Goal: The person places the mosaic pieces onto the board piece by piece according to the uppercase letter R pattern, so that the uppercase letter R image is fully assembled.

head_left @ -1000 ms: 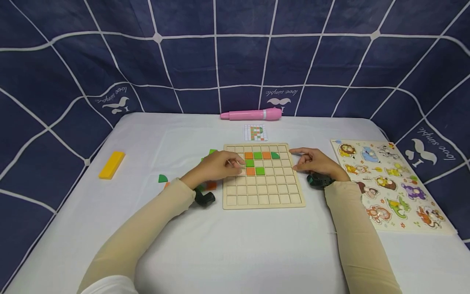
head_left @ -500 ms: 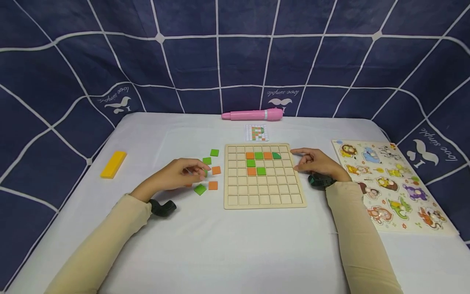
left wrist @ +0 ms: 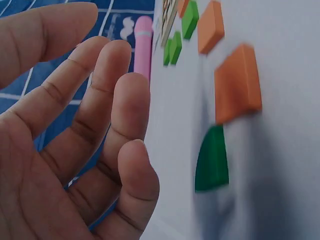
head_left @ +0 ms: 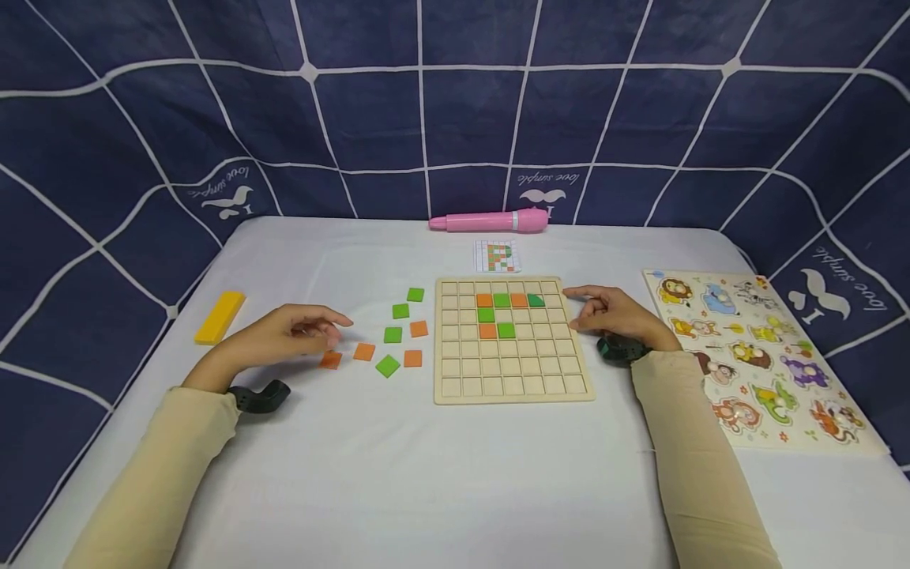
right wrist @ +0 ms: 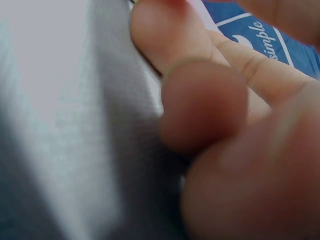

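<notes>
The empty left hand (head_left: 280,336) is held beside square tiles (head_left: 364,352). The wooden grid (head_left: 471,369) is touched by the half-spread right hand (head_left: 614,313).

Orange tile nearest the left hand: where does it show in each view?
Head: the orange tile lies left of and below centre, just below the left hand.
Left wrist: upper right, above a dark green quarter-round piece.
Right wrist: not in the picture.
Shared landmark: the blue grid cloth, in all three views.
</notes>
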`<state>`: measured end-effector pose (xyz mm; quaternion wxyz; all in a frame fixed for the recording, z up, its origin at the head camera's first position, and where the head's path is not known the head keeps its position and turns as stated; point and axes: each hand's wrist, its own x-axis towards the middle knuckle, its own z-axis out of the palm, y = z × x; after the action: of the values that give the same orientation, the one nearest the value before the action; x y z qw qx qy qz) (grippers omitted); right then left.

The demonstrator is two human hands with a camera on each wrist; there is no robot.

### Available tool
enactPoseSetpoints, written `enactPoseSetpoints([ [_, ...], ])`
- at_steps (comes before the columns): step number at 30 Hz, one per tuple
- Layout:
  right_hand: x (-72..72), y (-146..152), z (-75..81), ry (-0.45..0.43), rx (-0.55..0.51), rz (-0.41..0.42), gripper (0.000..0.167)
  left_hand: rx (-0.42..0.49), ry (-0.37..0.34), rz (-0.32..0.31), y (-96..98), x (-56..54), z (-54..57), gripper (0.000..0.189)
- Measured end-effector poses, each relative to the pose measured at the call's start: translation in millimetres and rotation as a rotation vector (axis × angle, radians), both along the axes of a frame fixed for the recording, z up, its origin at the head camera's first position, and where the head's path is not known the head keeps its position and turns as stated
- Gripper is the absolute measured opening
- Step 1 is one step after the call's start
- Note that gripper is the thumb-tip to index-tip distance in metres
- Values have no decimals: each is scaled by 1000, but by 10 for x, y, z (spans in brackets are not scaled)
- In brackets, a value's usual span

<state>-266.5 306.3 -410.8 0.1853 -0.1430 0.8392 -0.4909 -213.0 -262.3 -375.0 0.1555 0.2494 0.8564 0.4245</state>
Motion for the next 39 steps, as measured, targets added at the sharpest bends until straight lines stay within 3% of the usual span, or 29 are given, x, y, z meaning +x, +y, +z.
enactPoseSetpoints([
  [8, 4, -15, 4, 4, 6, 10, 70, -15, -45, 66, -188, 4, 8, 35],
  [16, 6, -22, 8, 8, 9, 10, 71, -4, -48, 30, -210, -4, -21, 33],
  [25, 14, -25, 11, 11, 17, 5, 71, -170, -57, 52, -200, -9, -56, 40],
  [39, 21, -29, 17, 1, 0, 8, 71, -260, -33, 56, -135, 3, -136, 33],
])
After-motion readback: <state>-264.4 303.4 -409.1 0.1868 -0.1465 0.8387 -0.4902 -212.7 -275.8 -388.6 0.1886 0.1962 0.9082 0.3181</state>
